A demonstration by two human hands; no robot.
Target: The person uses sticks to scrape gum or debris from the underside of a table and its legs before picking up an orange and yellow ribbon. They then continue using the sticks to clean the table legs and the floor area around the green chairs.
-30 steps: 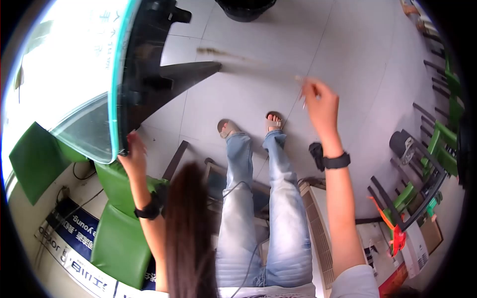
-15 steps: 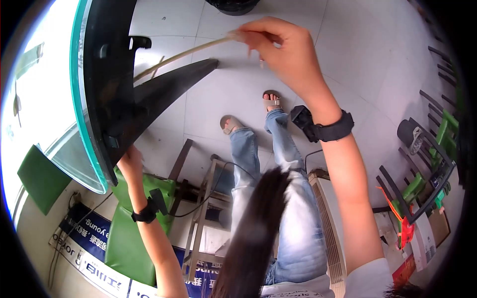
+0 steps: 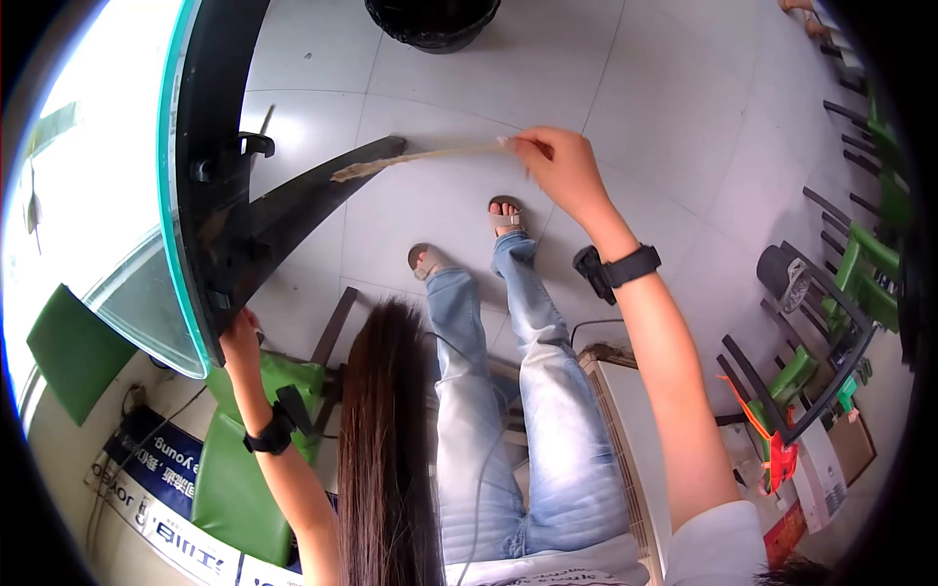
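Observation:
My right hand [image 3: 565, 174] pinches one end of a long, thin, pale stalk [image 3: 440, 154]. The stalk stretches leftward and ends in a frayed, brownish tip, which lies in front of a dark curved leg [image 3: 322, 190]. That leg belongs to a glass-topped table [image 3: 174, 195] with a black frame [image 3: 217, 127]. Low on the left, my left hand [image 3: 241, 340] is closed around the near end of the frame, its fingers partly hidden. Both wrists wear black straps with small devices.
A black-lined bin [image 3: 435, 39] stands on the tiled floor at the top. Green chairs [image 3: 865, 273] line the right side, one with a dark cap [image 3: 782, 273]. A green seat [image 3: 239, 488] is at lower left. A white cabinet-like unit [image 3: 635, 420] stands beside my legs.
The stalk's far end, hidden by the table before, now shows its frayed tip out in front of the leg. My right hand sits lower in the view. My left hand stays at the frame.

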